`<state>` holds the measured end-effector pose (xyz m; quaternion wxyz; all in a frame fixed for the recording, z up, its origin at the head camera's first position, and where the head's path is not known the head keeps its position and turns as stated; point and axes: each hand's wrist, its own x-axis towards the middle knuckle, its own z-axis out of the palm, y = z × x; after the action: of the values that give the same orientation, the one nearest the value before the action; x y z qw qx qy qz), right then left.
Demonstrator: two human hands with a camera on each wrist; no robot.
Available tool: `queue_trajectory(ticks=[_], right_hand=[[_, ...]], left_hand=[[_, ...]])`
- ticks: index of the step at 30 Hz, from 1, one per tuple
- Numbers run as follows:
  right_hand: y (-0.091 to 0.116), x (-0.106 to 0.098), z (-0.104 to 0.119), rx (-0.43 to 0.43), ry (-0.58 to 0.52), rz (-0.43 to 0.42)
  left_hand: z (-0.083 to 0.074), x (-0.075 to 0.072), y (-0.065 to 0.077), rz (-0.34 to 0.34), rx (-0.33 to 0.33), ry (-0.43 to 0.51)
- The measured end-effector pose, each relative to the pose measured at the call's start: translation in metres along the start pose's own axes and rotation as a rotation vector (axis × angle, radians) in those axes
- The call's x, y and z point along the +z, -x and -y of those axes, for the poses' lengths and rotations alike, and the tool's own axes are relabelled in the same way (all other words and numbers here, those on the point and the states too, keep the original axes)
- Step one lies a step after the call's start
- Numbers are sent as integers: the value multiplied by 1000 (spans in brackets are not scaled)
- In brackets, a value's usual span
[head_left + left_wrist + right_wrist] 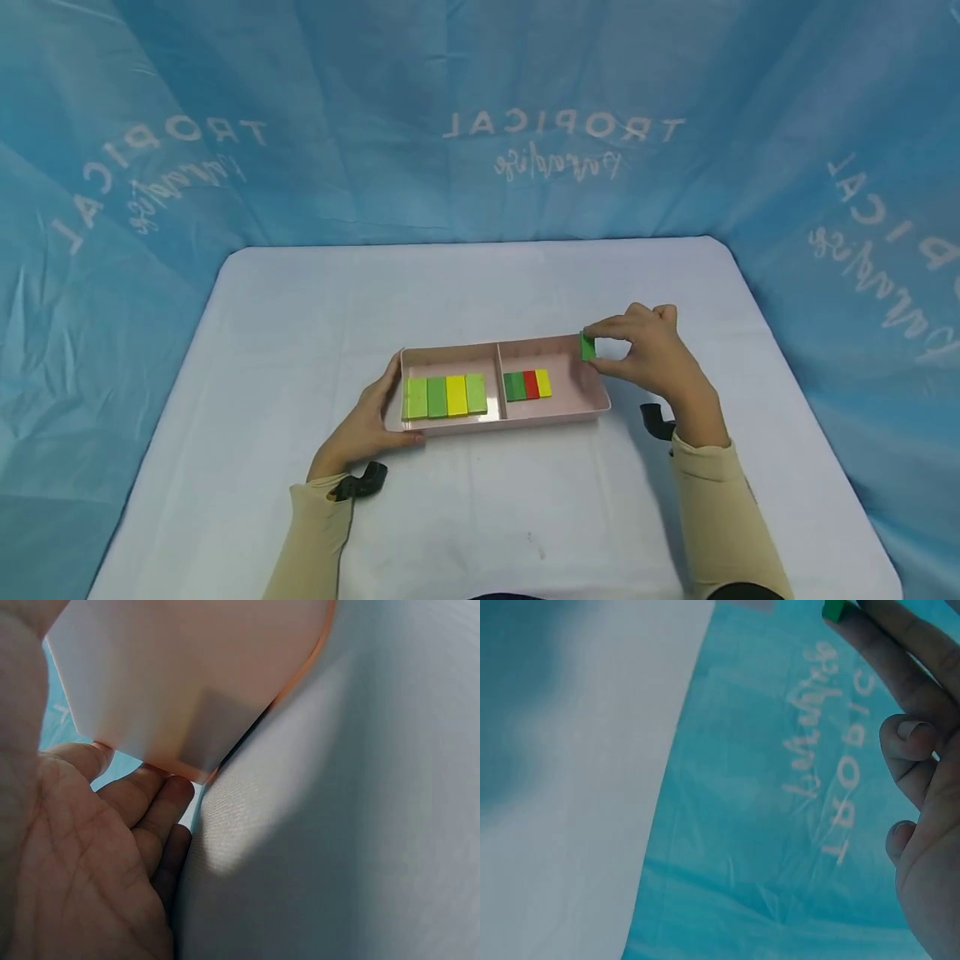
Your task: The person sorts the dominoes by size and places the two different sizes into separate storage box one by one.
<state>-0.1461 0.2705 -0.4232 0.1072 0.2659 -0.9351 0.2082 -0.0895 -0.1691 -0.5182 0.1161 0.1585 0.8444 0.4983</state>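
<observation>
A pink two-compartment tray sits on the white table, slightly angled. My left hand grips its left end, thumb along the near side and fingers at the end wall; the left wrist view shows the fingers against the tray wall. Between thumb and index finger, my right hand pinches a small green block over the tray's right end. Light green, green and yellow tiles lie side by side in the left compartment. Shorter green, red and yellow blocks stand in the right one, against the divider.
The white-covered table has rounded far corners. Blue printed curtains hang behind it and at both sides. Black curved pieces are worn at the wrists.
</observation>
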Motion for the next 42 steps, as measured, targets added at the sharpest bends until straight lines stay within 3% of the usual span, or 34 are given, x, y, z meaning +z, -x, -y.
queue_trajectory(ticks=[11, 20, 42], right_hand=[[0, 35, 16, -27, -7, 130], [-7, 48, 25, 66, 74, 264], [-6, 58, 27, 50, 108, 298]], left_hand=[[1, 0, -3, 6, 2, 4], [2, 1, -4, 12, 28, 29], [2, 1, -2, -1, 9, -1]])
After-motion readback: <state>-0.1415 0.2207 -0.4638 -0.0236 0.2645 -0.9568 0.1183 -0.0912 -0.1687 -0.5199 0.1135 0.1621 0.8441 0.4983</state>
